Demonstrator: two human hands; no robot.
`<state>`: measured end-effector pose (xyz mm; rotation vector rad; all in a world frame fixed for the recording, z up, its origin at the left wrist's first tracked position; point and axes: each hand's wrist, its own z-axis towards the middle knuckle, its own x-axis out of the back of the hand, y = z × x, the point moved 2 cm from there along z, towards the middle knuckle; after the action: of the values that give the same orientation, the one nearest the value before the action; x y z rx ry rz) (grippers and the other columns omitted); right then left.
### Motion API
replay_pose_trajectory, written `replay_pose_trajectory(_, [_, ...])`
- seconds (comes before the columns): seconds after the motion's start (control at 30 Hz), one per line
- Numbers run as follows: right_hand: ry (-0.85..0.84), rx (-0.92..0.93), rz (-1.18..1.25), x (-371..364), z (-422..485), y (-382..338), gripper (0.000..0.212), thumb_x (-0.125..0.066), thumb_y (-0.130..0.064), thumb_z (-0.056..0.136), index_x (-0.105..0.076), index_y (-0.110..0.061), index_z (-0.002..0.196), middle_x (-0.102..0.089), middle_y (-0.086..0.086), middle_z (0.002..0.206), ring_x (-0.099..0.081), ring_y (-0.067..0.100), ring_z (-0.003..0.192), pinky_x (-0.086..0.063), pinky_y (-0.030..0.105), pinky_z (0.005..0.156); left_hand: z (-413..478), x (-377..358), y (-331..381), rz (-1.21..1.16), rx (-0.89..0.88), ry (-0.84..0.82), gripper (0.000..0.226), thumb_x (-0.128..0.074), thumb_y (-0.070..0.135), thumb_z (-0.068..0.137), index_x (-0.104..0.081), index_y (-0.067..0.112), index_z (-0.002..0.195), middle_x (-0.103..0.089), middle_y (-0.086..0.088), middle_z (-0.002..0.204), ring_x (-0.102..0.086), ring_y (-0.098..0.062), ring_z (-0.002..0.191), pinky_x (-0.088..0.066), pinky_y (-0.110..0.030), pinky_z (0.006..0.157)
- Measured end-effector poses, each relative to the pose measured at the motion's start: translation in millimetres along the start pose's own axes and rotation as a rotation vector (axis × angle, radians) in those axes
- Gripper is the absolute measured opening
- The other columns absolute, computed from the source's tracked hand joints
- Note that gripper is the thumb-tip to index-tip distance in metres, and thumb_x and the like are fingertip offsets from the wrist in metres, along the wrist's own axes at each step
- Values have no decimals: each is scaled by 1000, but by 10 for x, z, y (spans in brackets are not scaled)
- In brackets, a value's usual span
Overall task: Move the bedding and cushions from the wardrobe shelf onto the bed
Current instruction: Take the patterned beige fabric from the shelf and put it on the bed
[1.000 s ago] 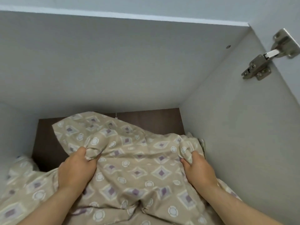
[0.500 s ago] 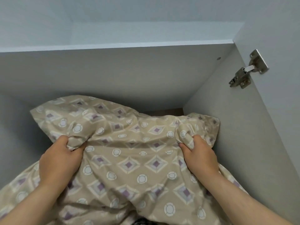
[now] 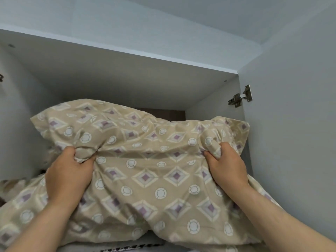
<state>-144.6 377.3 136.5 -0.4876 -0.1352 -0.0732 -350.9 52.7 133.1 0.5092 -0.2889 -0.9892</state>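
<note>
Both hands up at the grey wardrobe shelf (image 3: 127,73) | left hand (image 3: 68,176) fisted in a fold of the beige diamond-print cotton bedding (image 3: 145,160) | right hand (image 3: 226,167) clenched on its far side, wide grip to balance the bulk | bundle half out over the shelf edge, bed unseen

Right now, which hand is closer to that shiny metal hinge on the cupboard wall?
The right hand. It grips the patterned bedding below and a little left of the hinge. The left hand clutches the bedding far across on the other side.
</note>
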Motion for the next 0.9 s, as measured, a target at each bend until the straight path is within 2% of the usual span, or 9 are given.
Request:
replay_pose_trajectory(0.23, [42,15,-137,1048,-243,-250,36,-57,-54,86,-44,-21,83,-53,-6,77,-48,19,68,-35,36,59,-374,337,349,-106,60,-60,31,-62,45,81,-48,18,79,-60,-13,77,-55,-38,75,-46,-44,63])
replay_pose_trajectory(0.5, [38,15,-247,2229,-688,-532,35,-58,-50,86,-41,-21,77,-51,-8,72,-43,6,61,-30,34,53,-884,959,823,-155,100,-141,34,-62,44,83,-49,13,79,-56,-11,77,-47,-30,70,-42,-40,61])
replay_pose_trajectory(0.8, [46,8,-348,3909,-1203,-690,34,-56,-51,87,-42,-21,80,-52,-7,74,-47,16,65,-36,36,60,-1692,1800,1677,-235,126,-245,36,-61,45,83,-43,16,71,-57,-11,69,-52,-36,67,-47,-44,61])
replay_pose_trajectory(0.9, [80,-4,-407,4554,-1390,-677,34,-56,-52,87,-42,-23,79,-52,-7,72,-48,12,63,-37,35,58,-2000,1995,2062,-299,126,-290,35,-61,45,83,-45,16,72,-57,-9,69,-53,-35,67,-47,-43,60])
